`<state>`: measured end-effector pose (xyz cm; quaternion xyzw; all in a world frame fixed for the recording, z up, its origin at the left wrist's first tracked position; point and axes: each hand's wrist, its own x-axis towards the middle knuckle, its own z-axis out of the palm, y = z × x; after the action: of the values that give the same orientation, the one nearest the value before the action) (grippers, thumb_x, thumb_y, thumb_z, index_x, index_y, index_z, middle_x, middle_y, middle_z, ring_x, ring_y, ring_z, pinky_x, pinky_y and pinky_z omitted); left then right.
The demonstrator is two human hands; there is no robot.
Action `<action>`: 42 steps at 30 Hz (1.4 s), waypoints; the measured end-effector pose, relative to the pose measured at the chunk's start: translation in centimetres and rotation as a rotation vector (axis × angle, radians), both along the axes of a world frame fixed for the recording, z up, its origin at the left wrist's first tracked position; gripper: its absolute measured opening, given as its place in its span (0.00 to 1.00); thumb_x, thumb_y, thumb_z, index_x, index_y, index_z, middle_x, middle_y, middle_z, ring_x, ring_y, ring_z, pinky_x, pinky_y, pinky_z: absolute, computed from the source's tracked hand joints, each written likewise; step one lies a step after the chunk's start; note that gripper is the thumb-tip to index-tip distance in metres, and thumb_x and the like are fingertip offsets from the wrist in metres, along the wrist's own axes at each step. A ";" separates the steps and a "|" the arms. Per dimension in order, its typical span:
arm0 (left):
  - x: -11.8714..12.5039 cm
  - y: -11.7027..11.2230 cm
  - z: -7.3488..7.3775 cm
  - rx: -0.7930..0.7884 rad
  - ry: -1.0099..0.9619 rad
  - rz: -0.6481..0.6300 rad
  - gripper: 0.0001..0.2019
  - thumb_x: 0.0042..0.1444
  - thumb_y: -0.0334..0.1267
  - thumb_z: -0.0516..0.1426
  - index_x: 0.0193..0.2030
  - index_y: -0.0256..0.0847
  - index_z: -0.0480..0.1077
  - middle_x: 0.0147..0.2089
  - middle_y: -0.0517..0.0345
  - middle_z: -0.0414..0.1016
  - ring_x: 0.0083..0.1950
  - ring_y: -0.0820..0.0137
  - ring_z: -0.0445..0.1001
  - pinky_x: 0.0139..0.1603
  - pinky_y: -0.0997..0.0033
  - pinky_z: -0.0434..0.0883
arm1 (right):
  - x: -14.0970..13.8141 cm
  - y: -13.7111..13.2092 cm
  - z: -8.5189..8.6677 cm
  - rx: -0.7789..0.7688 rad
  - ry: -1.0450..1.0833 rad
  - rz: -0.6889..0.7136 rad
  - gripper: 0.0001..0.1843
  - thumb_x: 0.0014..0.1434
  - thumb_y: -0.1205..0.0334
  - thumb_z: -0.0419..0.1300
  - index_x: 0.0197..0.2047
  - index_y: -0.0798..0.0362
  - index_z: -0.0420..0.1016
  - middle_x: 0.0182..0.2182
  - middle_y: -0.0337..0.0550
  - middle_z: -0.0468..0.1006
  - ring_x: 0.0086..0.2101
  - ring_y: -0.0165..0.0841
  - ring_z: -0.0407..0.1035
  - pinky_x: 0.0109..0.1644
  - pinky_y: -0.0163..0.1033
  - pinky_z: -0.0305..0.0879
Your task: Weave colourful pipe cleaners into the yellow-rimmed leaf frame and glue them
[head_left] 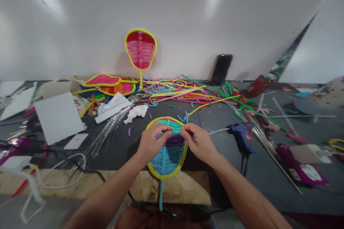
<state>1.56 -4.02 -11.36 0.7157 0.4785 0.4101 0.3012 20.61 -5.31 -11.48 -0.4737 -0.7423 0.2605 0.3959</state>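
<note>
Evidently poising nearly closed fingers of left hand (151,141) and right hand (200,143) over a pipe-cleaner fan (168,152) near the surface's (120,154) front edge, showing no certain hold; probably handling light, soft, bendable, calling for gripping by the yellow rim (168,176).

Can make out no legible word, brand, number or sign. On the red can (258,86), beyond the blue glue gun (240,132) and to its right, see only blurred marks, too small to read. On the purple power block (287,156), to the right of the glue gun and nearer, find a pale oval patch, too soft for lettering. On the small white card (75,143), well left of the glue gun, notice a faint reddish mark, undecipherable.
</note>
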 end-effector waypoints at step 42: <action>-0.2 0.0 0.2 -0.438 -0.185 -0.239 0.12 0.51 0.45 0.62 0.31 0.36 0.73 0.28 0.59 0.71 0.30 0.73 0.66 0.32 0.75 0.64 | -1.5 -1.0 -0.5 -0.363 0.425 0.052 0.09 0.60 0.56 0.58 0.31 0.52 0.69 0.22 0.34 0.67 0.23 0.26 0.63 0.27 0.31 0.61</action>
<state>1.32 -4.00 -11.18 0.6443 0.4382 0.3220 0.5377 19.14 -6.30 -12.02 -0.4525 -0.5957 0.4926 0.4447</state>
